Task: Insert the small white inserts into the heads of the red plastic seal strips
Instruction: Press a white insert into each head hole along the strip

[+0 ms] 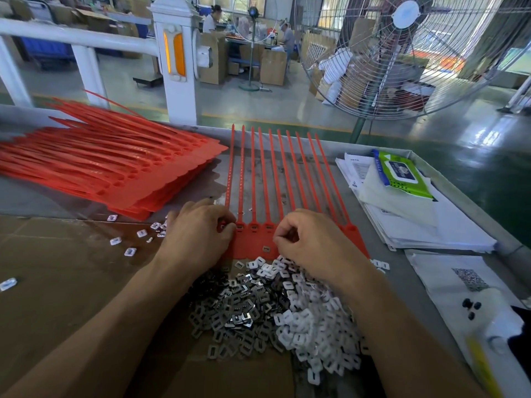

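Note:
A joined row of red seal strips lies in front of me, tails pointing away, heads near my hands. My left hand rests on the row's left end, its fingertips pressing at the leftmost heads. My right hand covers the middle heads with fingers curled, apparently pinching a small insert that I cannot see clearly. A heap of small white inserts lies between my forearms. One loose insert sits on the red tab.
A tall stack of red seal strip sheets lies at the left. Stray inserts dot the cardboard sheet. Papers and a green wipes pack sit at the right, with a plastic bag nearer. A large fan stands beyond the table.

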`<state>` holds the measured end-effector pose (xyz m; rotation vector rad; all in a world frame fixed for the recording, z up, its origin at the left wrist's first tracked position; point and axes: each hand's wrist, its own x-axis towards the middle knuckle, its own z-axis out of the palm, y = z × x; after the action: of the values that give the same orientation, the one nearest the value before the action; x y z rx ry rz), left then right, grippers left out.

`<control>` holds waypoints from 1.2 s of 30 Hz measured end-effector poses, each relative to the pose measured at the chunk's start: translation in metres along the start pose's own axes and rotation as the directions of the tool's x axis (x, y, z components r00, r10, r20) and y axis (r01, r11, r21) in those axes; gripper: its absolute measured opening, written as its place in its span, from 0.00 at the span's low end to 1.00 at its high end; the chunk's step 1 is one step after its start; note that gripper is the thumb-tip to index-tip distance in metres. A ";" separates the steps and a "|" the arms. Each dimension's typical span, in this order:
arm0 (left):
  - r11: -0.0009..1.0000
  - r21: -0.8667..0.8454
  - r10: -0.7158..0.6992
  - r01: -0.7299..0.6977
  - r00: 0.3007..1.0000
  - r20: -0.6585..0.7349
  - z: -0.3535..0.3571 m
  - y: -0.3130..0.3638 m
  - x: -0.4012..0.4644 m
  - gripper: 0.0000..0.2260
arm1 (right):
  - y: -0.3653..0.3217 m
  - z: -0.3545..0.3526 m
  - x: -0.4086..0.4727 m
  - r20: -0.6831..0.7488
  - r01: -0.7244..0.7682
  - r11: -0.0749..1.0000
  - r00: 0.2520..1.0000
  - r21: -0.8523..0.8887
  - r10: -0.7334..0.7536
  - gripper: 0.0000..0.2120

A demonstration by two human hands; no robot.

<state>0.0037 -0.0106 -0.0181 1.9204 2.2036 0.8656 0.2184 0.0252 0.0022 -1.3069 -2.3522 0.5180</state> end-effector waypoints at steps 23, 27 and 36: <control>1.000 0.008 0.004 -0.004 1.000 -0.010 0.003 0.000 0.001 0.06 | -0.020 0.001 -0.003 0.173 0.024 0.997 0.985 -0.071 -0.011 0.03; 1.000 0.006 0.001 -0.001 1.000 -0.015 0.002 0.000 0.000 0.06 | -0.021 0.001 -0.004 0.181 0.034 0.997 0.983 -0.070 -0.021 0.04; 1.000 0.014 0.004 -0.004 1.000 -0.007 0.000 0.001 0.000 0.07 | -0.023 0.001 -0.006 0.177 0.155 0.981 0.975 -0.114 -0.133 0.06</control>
<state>0.0046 -0.0107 -0.0182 1.9313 2.2169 0.8605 0.2047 0.0088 0.0117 -1.1741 -2.6351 0.4558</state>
